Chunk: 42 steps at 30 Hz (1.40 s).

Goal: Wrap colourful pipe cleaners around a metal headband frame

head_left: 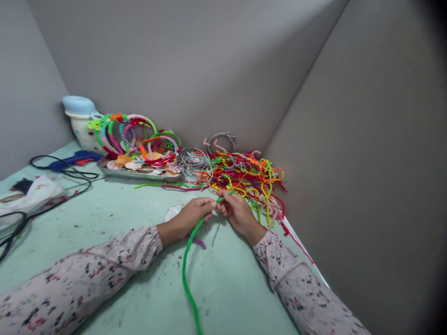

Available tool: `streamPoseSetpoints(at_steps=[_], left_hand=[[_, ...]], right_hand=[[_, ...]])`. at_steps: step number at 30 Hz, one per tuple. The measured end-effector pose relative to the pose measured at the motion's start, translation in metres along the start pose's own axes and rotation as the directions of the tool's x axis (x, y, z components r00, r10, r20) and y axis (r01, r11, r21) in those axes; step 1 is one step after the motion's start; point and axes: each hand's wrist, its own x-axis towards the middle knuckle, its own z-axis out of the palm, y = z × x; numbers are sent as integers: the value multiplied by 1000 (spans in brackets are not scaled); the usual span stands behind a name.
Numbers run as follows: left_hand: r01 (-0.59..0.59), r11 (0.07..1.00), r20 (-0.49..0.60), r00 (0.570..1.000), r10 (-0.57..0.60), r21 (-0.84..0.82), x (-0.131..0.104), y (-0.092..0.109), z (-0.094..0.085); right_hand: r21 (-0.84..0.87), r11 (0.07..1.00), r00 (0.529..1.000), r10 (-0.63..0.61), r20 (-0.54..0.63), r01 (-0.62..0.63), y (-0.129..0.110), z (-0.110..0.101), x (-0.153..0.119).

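Note:
A long green pipe cleaner (186, 274) runs from the lower edge of the view up to both hands. My left hand (195, 215) pinches it between thumb and fingers. Close beside it, my right hand (237, 210) is closed on the same pipe cleaner near its upper end, whose tip shows above the fingers. A thin grey wire (217, 230) hangs below the hands; whether either hand grips it I cannot tell. Under my left wrist lie a short purple pipe cleaner piece (199, 243) and a white round item (172, 213), both partly hidden.
A heap of colourful pipe cleaners (247, 172) lies behind my hands, beside coiled grey wire (196, 166). Further left stands a metal tray (139, 174) with shells and pipe-cleaner hoops. A blue glue gun (75, 159), black cord (30, 217) and white lidded container (84, 130) are at left.

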Motion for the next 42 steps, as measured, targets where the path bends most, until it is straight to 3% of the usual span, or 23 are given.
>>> streamPoseSetpoints(at_steps=[5,9,18,22,28,34,42], left_hand=[[44,999,17,999,-44,-21,0,-4,-1],[48,999,42,998,-48,-4,2,-8,-2],[-33,995,178,984,15,95,2,-11,1],[-12,1000,157,988,8,20,-1,-6,3],[19,1000,120,993,-17,-15,-2,-4,2],[-11,1000,147,989,9,12,3,-10,1],[58,998,77,995,-55,-39,-1,-3,2]], right_hand=[[44,996,977,-67,-204,77,-1,-8,6],[81,986,950,-114,-292,143,-1,-13,9],[54,996,940,-50,-337,72,-2,-10,10],[73,993,937,-60,-345,90,-1,-16,13],[163,976,892,-55,-448,142,-2,-29,19],[177,972,888,-57,-456,153,-1,-30,20],[211,950,872,-105,-478,231,-8,-37,21]])
